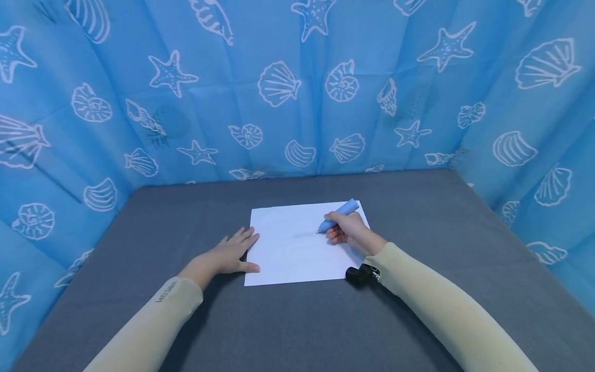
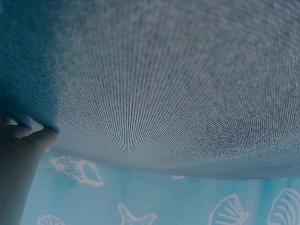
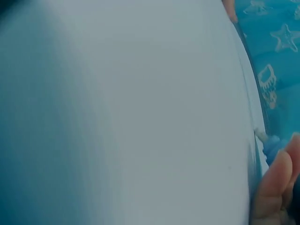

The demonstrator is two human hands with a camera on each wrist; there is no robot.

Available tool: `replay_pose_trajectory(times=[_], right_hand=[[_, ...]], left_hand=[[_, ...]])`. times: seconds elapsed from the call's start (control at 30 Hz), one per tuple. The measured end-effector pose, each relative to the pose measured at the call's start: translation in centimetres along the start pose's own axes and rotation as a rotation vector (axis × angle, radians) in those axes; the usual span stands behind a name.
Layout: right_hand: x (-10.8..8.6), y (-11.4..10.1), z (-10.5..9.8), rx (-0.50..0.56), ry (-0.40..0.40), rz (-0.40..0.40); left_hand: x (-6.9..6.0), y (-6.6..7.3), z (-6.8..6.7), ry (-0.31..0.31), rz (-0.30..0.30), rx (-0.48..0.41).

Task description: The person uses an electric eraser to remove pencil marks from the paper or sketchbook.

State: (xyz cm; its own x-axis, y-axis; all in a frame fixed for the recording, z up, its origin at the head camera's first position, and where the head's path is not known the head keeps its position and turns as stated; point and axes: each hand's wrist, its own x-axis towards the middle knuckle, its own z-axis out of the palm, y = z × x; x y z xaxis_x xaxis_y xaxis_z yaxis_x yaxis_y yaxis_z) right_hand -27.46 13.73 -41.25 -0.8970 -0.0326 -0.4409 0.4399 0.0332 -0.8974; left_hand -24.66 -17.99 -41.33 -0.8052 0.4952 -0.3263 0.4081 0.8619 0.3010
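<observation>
A white sheet of paper [image 1: 288, 261] lies on the table in the head view. At its left edge rests my left hand [image 1: 225, 257], fingers spread, with the thumb and some fingertips on the sheet. My right hand [image 1: 351, 231] pinches a thick blue pen [image 1: 347, 207] over the right half of the paper. The pen slants down to the left, and whether its narrow tip touches the paper I cannot tell. A faint grey streak beside the tip may be its shadow. In the right wrist view, curled fingers [image 3: 274, 183] partly cover the pen [image 3: 271, 146].
A grey cloth [image 1: 297, 325] covers the table. Blue curtains [image 1: 316, 119] printed with white shells and starfish stand behind it and along both sides. A small black device [image 1: 358, 276] sits at my right wrist, by the paper's lower right corner.
</observation>
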Motion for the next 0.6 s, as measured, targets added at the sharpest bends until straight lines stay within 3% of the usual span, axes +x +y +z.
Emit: replay_pose_trajectory(times=[0.6], right_hand=[[0.13,-0.08,-0.18,0.006,0.002,0.002]], left_hand=[[-0.19,-0.03,-0.20,-0.006,0.013,-0.009]])
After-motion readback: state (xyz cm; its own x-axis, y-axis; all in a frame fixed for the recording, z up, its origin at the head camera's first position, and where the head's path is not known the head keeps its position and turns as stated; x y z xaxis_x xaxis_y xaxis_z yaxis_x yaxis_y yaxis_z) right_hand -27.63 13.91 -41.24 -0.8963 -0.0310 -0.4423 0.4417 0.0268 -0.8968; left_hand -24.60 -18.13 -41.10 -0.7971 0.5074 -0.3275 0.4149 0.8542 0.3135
